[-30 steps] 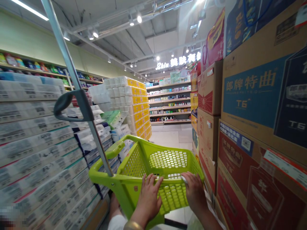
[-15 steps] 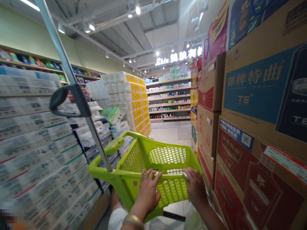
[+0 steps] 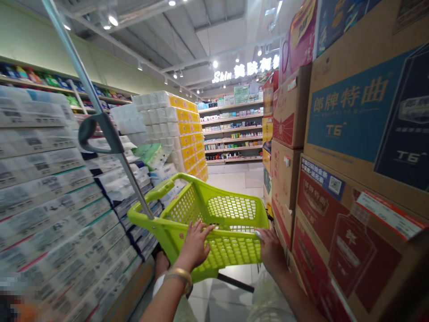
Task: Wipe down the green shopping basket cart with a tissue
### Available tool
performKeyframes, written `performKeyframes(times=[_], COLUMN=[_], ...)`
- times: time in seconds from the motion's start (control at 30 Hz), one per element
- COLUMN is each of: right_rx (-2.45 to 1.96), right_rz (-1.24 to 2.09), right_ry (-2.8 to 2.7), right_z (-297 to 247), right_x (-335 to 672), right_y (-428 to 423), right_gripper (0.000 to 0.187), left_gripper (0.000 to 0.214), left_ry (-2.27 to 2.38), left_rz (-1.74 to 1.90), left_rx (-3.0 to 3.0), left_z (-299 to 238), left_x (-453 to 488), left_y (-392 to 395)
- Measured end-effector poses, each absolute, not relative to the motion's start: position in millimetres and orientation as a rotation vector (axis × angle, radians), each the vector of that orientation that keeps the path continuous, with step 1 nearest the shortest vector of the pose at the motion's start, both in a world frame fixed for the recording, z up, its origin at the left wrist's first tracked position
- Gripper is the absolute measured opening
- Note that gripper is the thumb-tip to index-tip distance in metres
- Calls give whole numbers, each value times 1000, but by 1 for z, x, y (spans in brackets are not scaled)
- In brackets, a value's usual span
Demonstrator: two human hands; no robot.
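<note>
A lime-green plastic shopping cart (image 3: pixel 231 248) with perforated walls stands side-on right in front of me, and its basket looks bare where I can see inside. My left hand (image 3: pixel 194 245), with a gold bangle at the wrist, rests on the near rim, fingers stretched and thumb apart. Farther right, my right hand (image 3: pixel 271 247) curls over the same rim near the cart's end. Something small and white (image 3: pixel 258 234) shows at its fingers; I cannot tell what it is. A metal pole (image 3: pixel 134 179) with a grey handle (image 3: pixel 102 134) rises tilted from the cart's left end.
Stacked cartons (image 3: pixel 348 120) wall the right side closely. Packs of paper goods (image 3: pixel 50 179) are piled on the left, with yellow-and-white packs (image 3: pixel 186 134) beyond. A tiled aisle (image 3: pixel 231 176) runs to shelves of small products (image 3: pixel 234 129). A foot (image 3: pixel 161 263) shows behind the cart.
The view has shifted, and the cart's near rim appears slightly higher. My left hand has slid a little left along the rim with its fingers spread; my right hand stays on the rim.
</note>
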State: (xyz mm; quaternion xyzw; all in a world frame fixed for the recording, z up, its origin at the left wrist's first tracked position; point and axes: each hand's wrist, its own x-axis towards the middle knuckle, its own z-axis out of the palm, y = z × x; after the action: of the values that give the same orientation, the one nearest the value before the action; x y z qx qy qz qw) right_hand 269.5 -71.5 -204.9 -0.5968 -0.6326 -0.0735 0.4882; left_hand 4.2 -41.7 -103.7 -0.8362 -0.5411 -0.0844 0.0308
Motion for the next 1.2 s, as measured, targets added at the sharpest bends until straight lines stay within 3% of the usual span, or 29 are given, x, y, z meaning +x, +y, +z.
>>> performKeyframes(times=[0.2, 0.43, 0.63, 0.9, 1.2], right_rx=[-1436, -1125, -1017, -1224, -1037], right_rz=[-38, 135, 205, -6, 48], right_ry=[-1613, -1808, -1963, -1734, -1915], right_z=[-202, -197, -196, -202, -204], right_x=[241, 202, 190, 207, 184], right_y=[-84, -98, -105, -87, -107], right_gripper=[42, 53, 51, 50, 52], left_gripper=[66, 76, 51, 47, 47], left_ry=[-1771, -1569, -1625, -1561, -1555], left_rz=[-296, -599, -793, -757, -813], left_rx=[-2434, -2802, -2634, -2576, -2554], left_z=[-104, -156, -187, -182, -186], left_x=[3, 43, 20, -3, 8], left_y=[-48, -86, -89, -92, -104])
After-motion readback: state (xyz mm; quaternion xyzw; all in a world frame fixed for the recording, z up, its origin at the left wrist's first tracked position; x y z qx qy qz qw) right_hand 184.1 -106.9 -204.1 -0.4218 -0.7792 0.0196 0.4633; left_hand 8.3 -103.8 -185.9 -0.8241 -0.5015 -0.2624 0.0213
